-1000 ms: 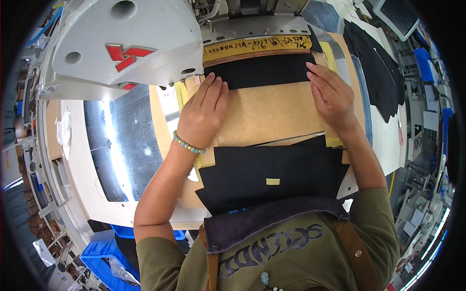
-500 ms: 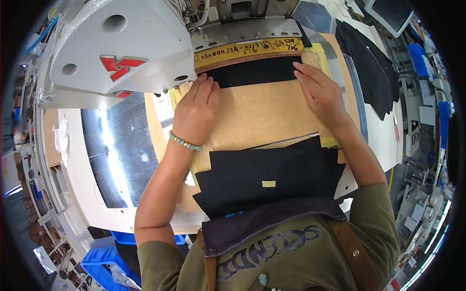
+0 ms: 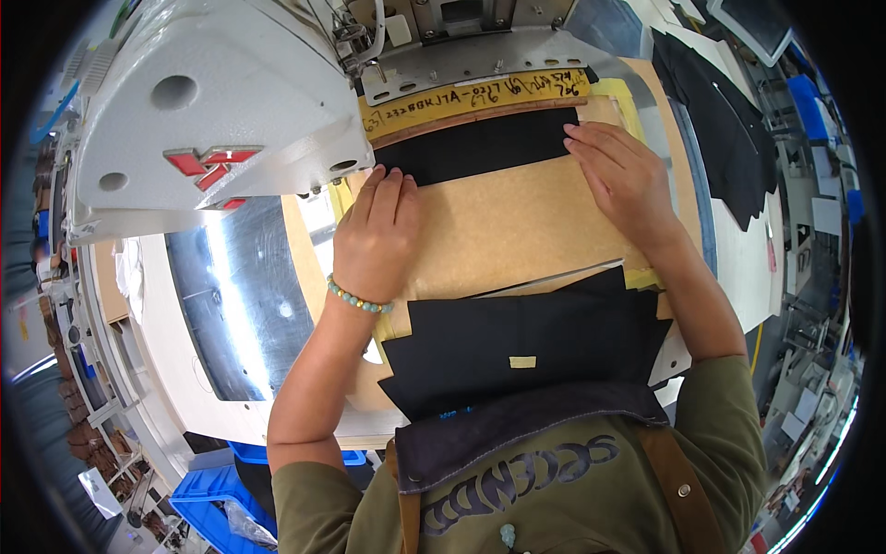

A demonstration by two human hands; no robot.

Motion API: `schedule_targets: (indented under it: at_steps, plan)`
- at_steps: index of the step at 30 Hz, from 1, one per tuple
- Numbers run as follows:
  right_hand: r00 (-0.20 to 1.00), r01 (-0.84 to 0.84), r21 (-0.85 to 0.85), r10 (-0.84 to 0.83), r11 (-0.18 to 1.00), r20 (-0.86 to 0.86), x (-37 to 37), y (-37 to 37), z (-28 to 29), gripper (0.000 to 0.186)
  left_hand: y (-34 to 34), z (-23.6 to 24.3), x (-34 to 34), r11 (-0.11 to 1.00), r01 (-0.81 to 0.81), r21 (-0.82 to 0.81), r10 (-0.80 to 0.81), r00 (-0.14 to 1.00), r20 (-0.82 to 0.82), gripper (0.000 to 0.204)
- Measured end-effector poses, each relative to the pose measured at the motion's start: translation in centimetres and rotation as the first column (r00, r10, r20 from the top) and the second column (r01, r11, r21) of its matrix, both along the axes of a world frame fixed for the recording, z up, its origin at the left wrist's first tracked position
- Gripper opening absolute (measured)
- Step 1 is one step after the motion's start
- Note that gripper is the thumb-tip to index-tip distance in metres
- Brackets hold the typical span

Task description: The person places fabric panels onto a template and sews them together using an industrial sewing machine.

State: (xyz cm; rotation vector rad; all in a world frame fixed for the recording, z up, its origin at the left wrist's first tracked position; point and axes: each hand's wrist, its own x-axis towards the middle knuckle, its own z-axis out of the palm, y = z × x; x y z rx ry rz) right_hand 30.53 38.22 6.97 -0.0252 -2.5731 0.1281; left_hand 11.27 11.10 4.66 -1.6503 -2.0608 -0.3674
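Observation:
My left hand, with a bead bracelet at the wrist, has its fingertips on the left end of a black fabric strip lying on a tan board. My right hand rests fingertips on the strip's right end, fingers extended and slightly bent. The strip's far edge meets a yellow, marked template bar under a metal plate. Nearer me on the board lie black cut pieces with a small pale yellow tab.
A white machine head with red emblem overhangs at upper left. A shiny metal plate is at left, more black pieces and a screen at upper right. Blue crates sit low at left.
The view has shifted slightly. Both hands and the black strip have moved a little leftward relative to the template bar, with fingertips still on the strip.

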Motion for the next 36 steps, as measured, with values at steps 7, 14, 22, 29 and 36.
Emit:
schedule_targets:
  at_steps: [7,14,22,29,36]
  plan:
    - [1.000,0.009,0.016,-0.009,1.000,0.002,0.0,-0.1,-0.1,0.018,-0.1,0.0,0.0,1.000,-0.023,-0.003,0.023,1.000,0.012,0.028]
    - [1.000,-0.001,0.040,0.000,0.999,0.008,0.2,0.2,-0.3,0.018,0.0,0.0,0.3,0.999,-0.044,0.021,0.044,0.999,0.031,0.027]
    - [0.999,0.043,0.199,-0.045,0.979,0.008,1.0,0.3,-0.5,0.021,-0.1,0.3,0.4,0.998,-0.040,-0.042,0.045,0.990,0.133,0.031]
    - [0.999,0.035,0.174,-0.034,0.984,-0.009,1.0,0.2,-1.2,0.022,-0.3,0.1,0.1,0.998,-0.044,-0.051,0.048,0.996,0.070,0.027]
    - [0.999,0.042,0.182,-0.041,0.982,-0.010,0.9,0.2,-0.9,0.021,-0.1,0.3,0.4,0.998,-0.045,-0.043,0.048,0.996,0.072,0.030]
